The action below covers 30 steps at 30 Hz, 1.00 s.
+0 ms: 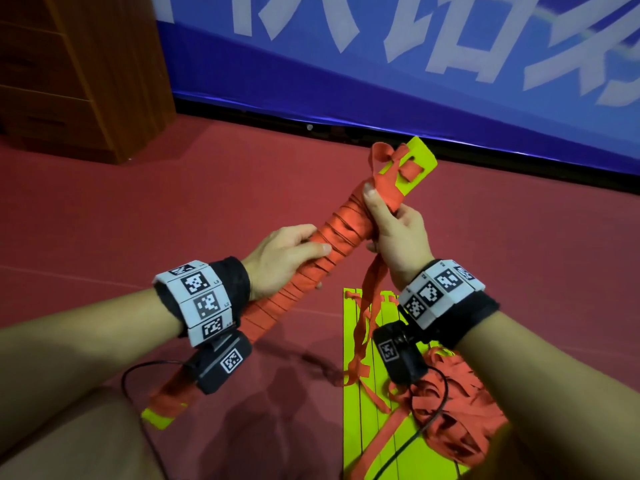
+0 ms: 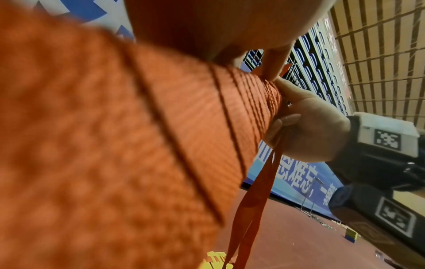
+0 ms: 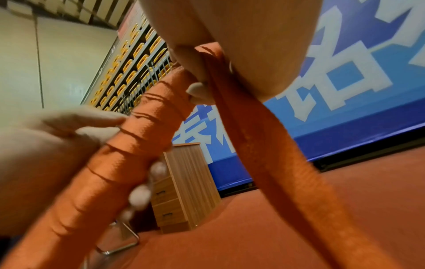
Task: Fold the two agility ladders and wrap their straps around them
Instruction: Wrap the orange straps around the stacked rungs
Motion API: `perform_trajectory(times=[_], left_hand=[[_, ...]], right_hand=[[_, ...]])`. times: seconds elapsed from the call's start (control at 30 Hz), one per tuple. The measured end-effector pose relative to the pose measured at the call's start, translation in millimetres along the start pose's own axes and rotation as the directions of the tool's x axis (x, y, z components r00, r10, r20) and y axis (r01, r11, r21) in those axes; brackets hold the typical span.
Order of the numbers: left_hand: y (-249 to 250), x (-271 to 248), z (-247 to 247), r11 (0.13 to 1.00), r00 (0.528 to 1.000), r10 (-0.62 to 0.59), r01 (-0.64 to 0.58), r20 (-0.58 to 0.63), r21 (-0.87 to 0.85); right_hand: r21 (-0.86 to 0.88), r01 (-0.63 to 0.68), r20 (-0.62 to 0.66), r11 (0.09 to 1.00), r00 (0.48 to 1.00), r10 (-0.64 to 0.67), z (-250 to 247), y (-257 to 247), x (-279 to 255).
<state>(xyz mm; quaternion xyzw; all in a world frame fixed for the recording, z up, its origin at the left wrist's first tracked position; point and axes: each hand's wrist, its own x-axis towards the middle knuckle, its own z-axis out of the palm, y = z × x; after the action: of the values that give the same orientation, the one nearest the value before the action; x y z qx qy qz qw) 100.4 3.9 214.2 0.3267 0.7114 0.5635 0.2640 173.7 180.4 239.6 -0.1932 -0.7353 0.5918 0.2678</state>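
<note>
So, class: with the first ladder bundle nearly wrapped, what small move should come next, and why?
Probably carry the loose strap once more around the bundle with the right hand. The left hand steadies the middle, while slack hangs and the yellow end is bare.

A red floor [image 1: 173, 202] spread underneath, a blue banner [image 1: 346, 81] with big white characters ran along the wall, and a wooden drawer cabinet [image 1: 86, 74] stood at its left end, yellow stadium seats [image 3: 128, 72] stacked behind.

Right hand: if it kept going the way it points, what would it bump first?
Probably the blue banner. The right hand, gripping the bundle, points up and away toward it, though depth is unclear.
</note>
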Motion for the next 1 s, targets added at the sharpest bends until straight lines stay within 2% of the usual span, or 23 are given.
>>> perform_trajectory(times=[0.1,0.23,0.37,0.5,0.57,0.7,1.0], left_hand=[[-1,-2,4,0.972,0.997,0.054,-0.041,-0.051,0.231],[-6,-5,9,0.799,0.954,0.245,-0.099,-0.172,0.593],[-7,-4,10,0.651,0.897,0.39,-0.11,-0.207,0.751],[-2,-1,5,0.621,0.831,0.505,-0.161,-0.235,0.767],[-4,-1,3,0.63,0.816,0.525,-0.182,-0.242,0.755],[-9,-1,-3,0.697,0.81,0.517,-0.209,-0.277,0.686],[-12,-1,-4,0.778,0.805,0.503,-0.263,-0.315,0.57]], right_hand=[[0.011,0.025,-0.022,1.0,0.999,-0.024,6,-4,-3],[0.02,-0.004,-0.067,1.0,0.998,0.006,8,-1,-4],[0.084,-0.082,-0.146,0.993,0.985,0.093,8,-1,-2],[0.152,-0.128,-0.132,0.98,0.98,0.148,9,1,2],[0.108,-0.101,-0.107,0.989,0.988,0.113,7,3,3],[-0.004,0.02,-0.005,1.0,1.0,-0.02,1,5,2],[-0.074,0.162,0.08,0.984,0.984,-0.156,-8,-1,-2]])
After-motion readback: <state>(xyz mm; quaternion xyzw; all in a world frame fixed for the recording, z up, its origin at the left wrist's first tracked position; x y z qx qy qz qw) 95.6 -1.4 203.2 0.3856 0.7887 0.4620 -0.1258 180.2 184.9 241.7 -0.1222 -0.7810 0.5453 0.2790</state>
